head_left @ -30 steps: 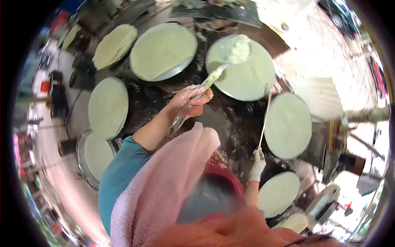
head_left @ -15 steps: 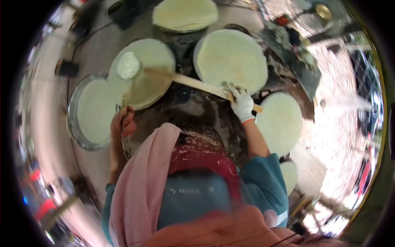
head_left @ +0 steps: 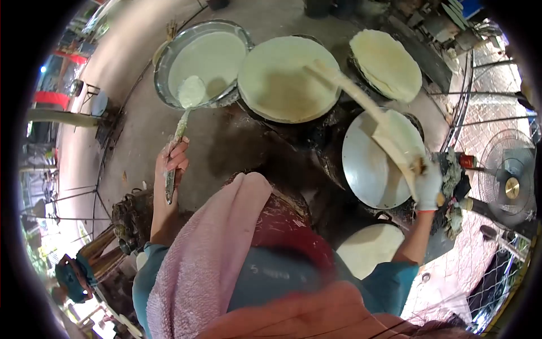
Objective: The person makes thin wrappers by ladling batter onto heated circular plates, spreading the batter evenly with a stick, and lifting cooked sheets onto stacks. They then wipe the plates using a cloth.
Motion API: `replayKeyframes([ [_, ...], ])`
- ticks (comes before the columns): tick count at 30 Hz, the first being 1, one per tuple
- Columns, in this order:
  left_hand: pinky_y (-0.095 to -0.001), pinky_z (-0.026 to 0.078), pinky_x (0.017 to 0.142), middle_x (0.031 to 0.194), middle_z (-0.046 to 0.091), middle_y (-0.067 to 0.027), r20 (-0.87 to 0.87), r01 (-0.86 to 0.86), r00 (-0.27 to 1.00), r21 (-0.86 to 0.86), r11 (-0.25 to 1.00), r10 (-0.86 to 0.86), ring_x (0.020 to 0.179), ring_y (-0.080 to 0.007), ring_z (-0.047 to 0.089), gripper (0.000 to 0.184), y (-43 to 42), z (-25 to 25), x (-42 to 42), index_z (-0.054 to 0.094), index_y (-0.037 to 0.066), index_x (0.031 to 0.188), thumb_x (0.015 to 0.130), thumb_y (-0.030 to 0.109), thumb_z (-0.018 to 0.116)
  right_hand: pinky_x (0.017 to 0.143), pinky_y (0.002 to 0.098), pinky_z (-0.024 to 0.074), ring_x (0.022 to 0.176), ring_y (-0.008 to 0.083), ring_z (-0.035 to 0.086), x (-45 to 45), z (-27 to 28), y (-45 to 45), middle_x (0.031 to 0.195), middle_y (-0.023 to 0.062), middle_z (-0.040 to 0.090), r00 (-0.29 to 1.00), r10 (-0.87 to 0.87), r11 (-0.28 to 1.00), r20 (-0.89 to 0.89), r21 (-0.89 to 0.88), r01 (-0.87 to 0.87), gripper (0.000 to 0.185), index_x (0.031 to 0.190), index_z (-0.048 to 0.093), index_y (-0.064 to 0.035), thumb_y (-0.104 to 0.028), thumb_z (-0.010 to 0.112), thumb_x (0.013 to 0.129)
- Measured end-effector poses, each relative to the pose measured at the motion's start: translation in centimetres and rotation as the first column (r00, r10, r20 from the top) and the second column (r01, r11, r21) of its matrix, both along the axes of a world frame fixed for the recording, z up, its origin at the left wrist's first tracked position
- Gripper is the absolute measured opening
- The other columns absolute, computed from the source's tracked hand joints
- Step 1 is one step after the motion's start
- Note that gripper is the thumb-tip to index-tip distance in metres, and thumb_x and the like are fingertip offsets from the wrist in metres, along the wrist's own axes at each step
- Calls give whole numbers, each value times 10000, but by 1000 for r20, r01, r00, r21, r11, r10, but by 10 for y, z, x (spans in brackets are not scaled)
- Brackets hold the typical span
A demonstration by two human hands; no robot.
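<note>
My left hand is wrapped round the handle of a ladle, whose bowl of pale batter is over the near edge of a wide metal basin of batter. On my right hand is a white glove, closed on a long flat wooden paddle. The paddle crosses above a bare shiny round pan, and its far end is over a round pan covered with pale batter. A stack of thin pale sheets lies beyond the paddle.
Another pale round sits by my right forearm. A standing fan is at the far right, beside a dark ledge with rags. Dark machinery stands at the left. A pink towel hangs down my front.
The view has turned towards the basin. The ladle has gone from over a batter-covered pan to the basin's edge. The paddle is now raised across the bare pan, with my right hand farther right.
</note>
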State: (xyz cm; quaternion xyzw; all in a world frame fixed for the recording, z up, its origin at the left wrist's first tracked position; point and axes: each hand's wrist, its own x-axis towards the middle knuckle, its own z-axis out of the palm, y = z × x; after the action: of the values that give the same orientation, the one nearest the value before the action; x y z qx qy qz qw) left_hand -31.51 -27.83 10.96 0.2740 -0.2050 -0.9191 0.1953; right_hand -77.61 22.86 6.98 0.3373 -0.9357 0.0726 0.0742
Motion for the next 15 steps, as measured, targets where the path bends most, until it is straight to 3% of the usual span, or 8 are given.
replayKeyframes([
  [2, -213, 262, 405, 672, 370, 23, -74, 3, 997, 2, 1000, -2, 378, -43, 338, 271, -5, -4, 10, 456, -77, 1121, 1006, 147, 357, 733, 378, 501, 809, 316, 630, -16, 67, -35, 956, 155, 643, 997, -76, 987, -19, 144, 78, 434, 1219, 617, -191, -202, 711, 796],
  [5, -214, 263, 405, 670, 370, 21, -129, -24, 991, 24, 999, 27, 376, -46, 338, 271, -21, -20, 21, 455, -77, 1112, 1006, 151, 352, 695, 407, 502, 802, 279, 642, -33, 125, -83, 903, 138, 665, 992, -87, 996, 86, 39, 84, 419, 1213, 613, -214, -235, 698, 803],
  [6, -213, 264, 407, 669, 371, 21, -152, -18, 988, 58, 998, 26, 374, -47, 338, 271, -34, -25, 25, 456, -76, 1107, 1006, 152, 351, 715, 412, 504, 811, 301, 639, -43, 133, -99, 942, 137, 669, 998, -63, 994, 4, 88, 63, 435, 1234, 597, -235, -225, 678, 807],
  [8, -206, 261, 408, 669, 372, 21, -175, -23, 984, 106, 994, 41, 370, -46, 333, 268, -50, -34, 28, 456, -74, 1099, 1006, 154, 351, 732, 416, 505, 819, 320, 634, -34, 142, -144, 935, 145, 666, 984, 8, 994, -180, 110, 12, 432, 1237, 592, -237, -241, 662, 810],
  [10, -194, 253, 409, 669, 373, 20, -173, -45, 982, 146, 988, 71, 365, -41, 324, 263, -73, -38, 30, 455, -72, 1092, 1006, 155, 353, 782, 397, 498, 910, 308, 637, 12, 158, -215, 1009, 136, 669, 990, -50, 992, -135, 112, 66, 412, 1218, 601, -181, -198, 650, 809],
  [13, -175, 228, 407, 671, 375, 32, -111, -36, 993, 56, 998, 42, 358, -27, 308, 261, -124, -46, 39, 467, -58, 1084, 1006, 171, 369, 725, 402, 518, 840, 304, 658, 31, 115, -310, 972, 136, 677, 985, -17, 994, -174, 101, 35, 300, 1146, 630, -169, -212, 608, 849],
  [15, -172, 212, 392, 663, 372, 44, -3, -36, 999, -31, 999, 36, 354, -20, 303, 257, -149, -40, 40, 484, -44, 1070, 1007, 183, 380, 743, 426, 518, 856, 328, 653, 81, 104, -388, 929, 153, 673, 987, -96, 961, -129, 246, 126, 232, 1062, 643, -135, -248, 585, 867],
])
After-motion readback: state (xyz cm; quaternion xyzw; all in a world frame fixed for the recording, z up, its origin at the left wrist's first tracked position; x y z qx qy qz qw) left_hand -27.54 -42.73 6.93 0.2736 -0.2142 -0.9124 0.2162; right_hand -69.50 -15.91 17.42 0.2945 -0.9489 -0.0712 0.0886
